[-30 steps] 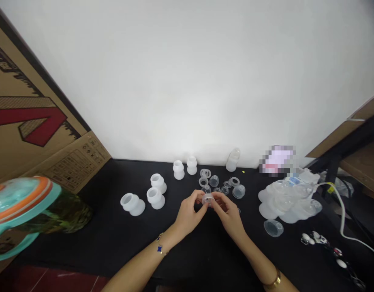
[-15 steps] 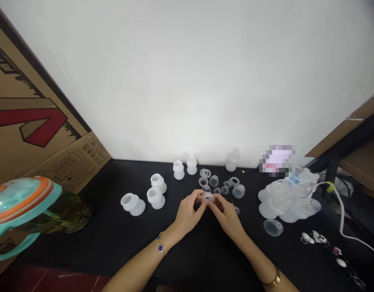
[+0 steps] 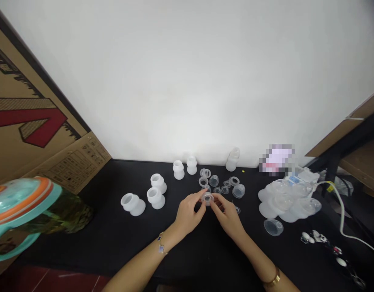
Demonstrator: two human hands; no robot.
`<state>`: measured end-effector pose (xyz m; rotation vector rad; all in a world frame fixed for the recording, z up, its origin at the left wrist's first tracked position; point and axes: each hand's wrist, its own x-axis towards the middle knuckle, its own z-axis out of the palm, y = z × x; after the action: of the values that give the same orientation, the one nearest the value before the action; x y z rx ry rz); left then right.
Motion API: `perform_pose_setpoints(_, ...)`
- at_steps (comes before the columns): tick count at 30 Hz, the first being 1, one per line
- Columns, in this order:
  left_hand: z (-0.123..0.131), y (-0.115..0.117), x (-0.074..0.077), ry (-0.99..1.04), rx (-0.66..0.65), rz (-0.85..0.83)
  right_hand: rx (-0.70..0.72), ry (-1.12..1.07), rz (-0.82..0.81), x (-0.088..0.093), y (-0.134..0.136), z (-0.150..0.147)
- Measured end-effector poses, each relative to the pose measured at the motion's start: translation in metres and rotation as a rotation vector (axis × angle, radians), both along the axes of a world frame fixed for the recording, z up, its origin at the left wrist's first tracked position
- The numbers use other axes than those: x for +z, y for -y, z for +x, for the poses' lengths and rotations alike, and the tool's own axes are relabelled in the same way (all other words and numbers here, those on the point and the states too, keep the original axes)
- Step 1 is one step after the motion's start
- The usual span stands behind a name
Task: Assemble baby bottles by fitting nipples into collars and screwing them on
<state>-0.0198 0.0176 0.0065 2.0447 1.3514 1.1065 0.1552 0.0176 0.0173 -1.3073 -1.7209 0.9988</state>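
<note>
Between the fingertips of both hands is a small clear bottle collar ring (image 3: 208, 198), with its round opening turned towards me. My left hand (image 3: 189, 209) pinches its left edge, and my right hand (image 3: 223, 211) grips its right edge. Just beyond the fingers lie several clear rings (image 3: 203, 181), small teats (image 3: 225, 189) and domed caps (image 3: 238, 191). One see-through part (image 3: 237, 210) is partly hidden behind my right hand. White open-necked bottles (image 3: 156, 197) stand or lean to the left of my left hand.
An assembled bottle (image 3: 233, 159) stands by the wall. Several capped bottles (image 3: 288, 200) are heaped at right, near a loose cap (image 3: 273, 227), a white cable (image 3: 341, 219) and a beaded string (image 3: 323, 243). A teal-handled jug (image 3: 25, 202) and a cardboard box (image 3: 31, 101) occupy the left.
The collar ring has tilted, so its opening now faces me more. The fingers have shifted slightly around its rim; the other parts on the table stay where they were.
</note>
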Motion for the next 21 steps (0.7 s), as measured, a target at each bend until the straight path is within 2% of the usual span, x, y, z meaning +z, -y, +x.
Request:
perform_pose_setpoints(9, 0.0000, -0.0003, 0.0021, 0.035, 0.016, 0.010, 0.025, 0.011, -0.046, -0.0054, -0.0016, -0.0006)
perform_pose_setpoints(17, 0.0016, 0.0027, 0.0016, 0.049, -0.015, 0.059, 0.022, -0.193, -0.089, -0.0013, -0.0025, 0.0006)
perform_pose_setpoints(21, 0.0020, 0.0025, 0.0018, 0.030, -0.007, 0.047, 0.030, -0.165, -0.080, -0.0012, -0.0023, 0.0003)
